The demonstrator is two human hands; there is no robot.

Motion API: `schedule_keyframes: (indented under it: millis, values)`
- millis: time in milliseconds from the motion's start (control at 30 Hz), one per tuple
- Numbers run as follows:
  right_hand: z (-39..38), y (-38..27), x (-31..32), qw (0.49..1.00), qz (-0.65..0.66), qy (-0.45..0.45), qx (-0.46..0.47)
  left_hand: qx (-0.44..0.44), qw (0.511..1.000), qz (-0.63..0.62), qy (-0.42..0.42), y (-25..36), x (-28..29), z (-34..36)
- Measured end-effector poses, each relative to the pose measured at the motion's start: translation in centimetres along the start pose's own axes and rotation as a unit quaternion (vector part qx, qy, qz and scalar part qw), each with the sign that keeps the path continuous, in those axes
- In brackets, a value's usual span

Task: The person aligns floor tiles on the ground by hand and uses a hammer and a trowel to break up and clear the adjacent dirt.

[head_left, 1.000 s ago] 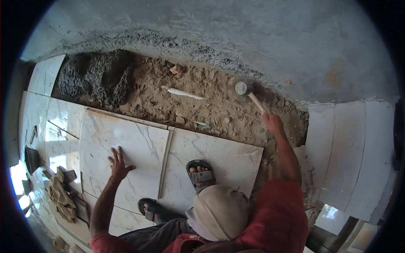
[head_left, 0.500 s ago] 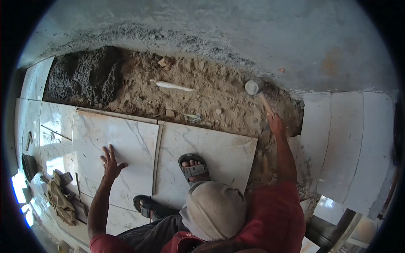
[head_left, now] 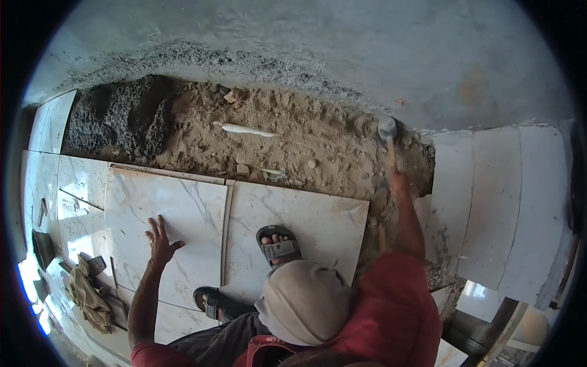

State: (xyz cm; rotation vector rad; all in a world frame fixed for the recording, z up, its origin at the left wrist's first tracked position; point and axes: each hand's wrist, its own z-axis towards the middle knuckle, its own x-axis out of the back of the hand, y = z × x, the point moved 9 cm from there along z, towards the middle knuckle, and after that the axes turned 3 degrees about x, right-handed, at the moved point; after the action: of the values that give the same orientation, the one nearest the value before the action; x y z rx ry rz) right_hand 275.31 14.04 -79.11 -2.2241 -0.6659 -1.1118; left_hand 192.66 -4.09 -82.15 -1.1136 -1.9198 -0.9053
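Observation:
My right hand (head_left: 400,183) is wrapped round the wooden handle of a mallet (head_left: 387,127) with a round grey head. The mallet's head is over the right part of a strip of loose soil (head_left: 306,150), close to the wall's foot; whether it touches the soil I cannot tell. My left hand (head_left: 161,248) is spread on a large white marble-patterned tile (head_left: 165,202), its fingers apart and holding nothing. A second such tile (head_left: 306,214) lies to the right, under one sandalled foot.
Dark wet mortar (head_left: 122,116) is heaped at the soil strip's left end, below a grey plastered wall (head_left: 367,49). A white strip-like piece (head_left: 247,129) lies on the soil. A crumpled cloth (head_left: 88,293) sits at lower left. White steps (head_left: 495,202) rise at right.
The mallet's head has swung a little to the right, and its handle now stands more upright in the view. My left hand stays on the tile.

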Motion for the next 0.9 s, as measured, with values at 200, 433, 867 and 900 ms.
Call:
schedule_keyframes:
  millis: [200, 433, 867, 900]
  values:
    - [-7.0, 1.1, -0.7, 0.881, 0.467, 0.076, -0.005, -0.001, 1.000, 0.004, 0.005, -0.1, 0.9, -0.4]
    - [-2.3, -2.0, -0.8, 0.722, 0.635, 0.275, 0.032, 0.004, 1.000, 0.012, -0.013, 0.9, 1.8, -0.7]
    - [-4.9, -6.6, 0.0, 0.708, 0.684, 0.175, -0.006, -0.028, 1.000, 0.002, 0.004, 0.7, 1.0, -0.3]
    - [-3.7, -5.6, 0.0, 0.743, 0.615, 0.264, 0.003, -0.026, 1.000, -0.012, 0.000, 1.4, 1.2, -0.2]
